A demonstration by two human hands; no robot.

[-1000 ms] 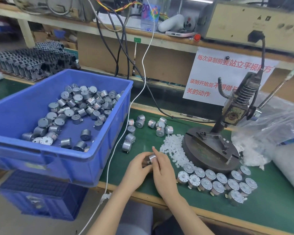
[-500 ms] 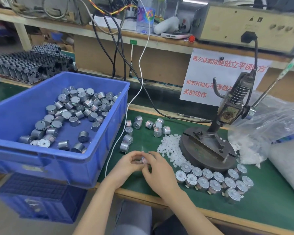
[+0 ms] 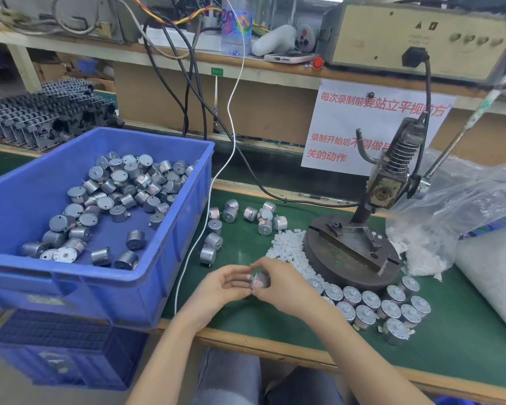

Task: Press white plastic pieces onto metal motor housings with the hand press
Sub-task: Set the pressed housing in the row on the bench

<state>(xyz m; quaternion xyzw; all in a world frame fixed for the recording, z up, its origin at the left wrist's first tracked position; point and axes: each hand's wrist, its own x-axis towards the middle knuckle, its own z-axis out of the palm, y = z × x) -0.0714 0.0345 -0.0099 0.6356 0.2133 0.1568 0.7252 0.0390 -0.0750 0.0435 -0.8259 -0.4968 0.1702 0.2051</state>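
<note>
Item: small silver cylindrical metal motor housing point(image 3: 260, 280), held above the green worktop point(image 3: 450, 346) at 8 o'clock of the dark round-based hand press point(image 3: 351, 252). We log the grip of left hand point(image 3: 222, 285) and right hand point(image 3: 287, 290) pinching it together (probably seating a cap before pressing). Heaped small white plastic pieces point(image 3: 285, 248) lie at 1 o'clock, within reach.

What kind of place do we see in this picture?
Most likely a small factory assembly bench: a hand press stands on a green mat, a blue crate holds many metal motor housings, and white plastic pieces lie heaped beside the press.
</note>
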